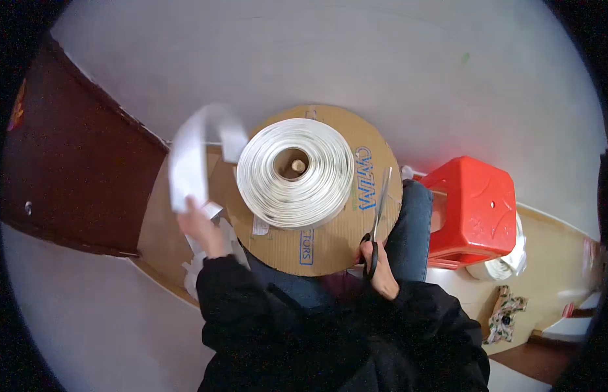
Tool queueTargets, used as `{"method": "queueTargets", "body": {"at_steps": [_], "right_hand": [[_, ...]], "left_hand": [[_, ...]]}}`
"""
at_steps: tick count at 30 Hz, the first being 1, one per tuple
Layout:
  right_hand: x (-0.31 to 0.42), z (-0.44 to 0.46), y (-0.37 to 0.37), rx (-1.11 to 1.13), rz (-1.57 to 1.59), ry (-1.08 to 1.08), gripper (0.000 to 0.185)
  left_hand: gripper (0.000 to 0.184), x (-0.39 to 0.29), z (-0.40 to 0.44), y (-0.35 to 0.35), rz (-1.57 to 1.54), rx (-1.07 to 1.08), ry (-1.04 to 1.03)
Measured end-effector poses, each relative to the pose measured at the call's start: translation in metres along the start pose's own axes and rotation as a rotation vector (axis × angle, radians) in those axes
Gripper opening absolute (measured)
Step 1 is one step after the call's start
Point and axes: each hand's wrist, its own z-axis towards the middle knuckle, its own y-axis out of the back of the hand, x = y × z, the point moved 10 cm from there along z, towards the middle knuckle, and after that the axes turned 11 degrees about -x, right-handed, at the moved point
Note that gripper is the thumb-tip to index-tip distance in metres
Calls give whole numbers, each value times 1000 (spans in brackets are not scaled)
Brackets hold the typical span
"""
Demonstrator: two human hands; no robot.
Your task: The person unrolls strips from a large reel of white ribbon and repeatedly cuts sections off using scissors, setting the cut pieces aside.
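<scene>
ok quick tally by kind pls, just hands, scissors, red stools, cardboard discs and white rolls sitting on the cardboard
Hands: 2, left hand and right hand
Scissors: 1 pair
Red stool: 1
Cardboard disc: 1
White roll on the cardboard: 1
Total: 6

the cardboard disc (330,258) bears boxed blue "ctors" (306,247) and larger blue letters (365,178), hard to read.
</scene>
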Motion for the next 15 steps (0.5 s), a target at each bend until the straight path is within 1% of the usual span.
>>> {"method": "queueTargets", "body": {"at_steps": [1,2,4,6,8,9,11,13,14,15], "right_hand": [[-1,0,-3,12,-9,-2,47],[-2,-1,-3,8,-4,-6,47],[-3,-1,-5,19,-47,-26,46],[-5,-2,-6,36,-102,-48,45],[-4,-3,-6,36,-90,-48,44],[-3,-3,-7,34,-68,-46,43],[-1,-1,-10,29,-21,-35,42],[0,0,-11,37,-19,-31,41],[-1,-1,-11,37,-13,-33,41],[-3,-1,-12,37,-4,-36,40]], "left_hand": [[27,26,9,25,-129,-164,211],[27,34,8,31,-125,-158,207],[46,1,-1,51,413,-308,-350],[66,-23,-29,38,955,-439,-902],[80,-23,-70,-22,869,303,-928],[84,-10,-97,-41,904,547,-982],[92,15,-155,-63,935,1135,-900],[85,27,-165,-64,1277,1131,-872],[85,26,-171,-62,1277,1127,-866],[73,18,-173,-59,1142,1063,-803]]}}
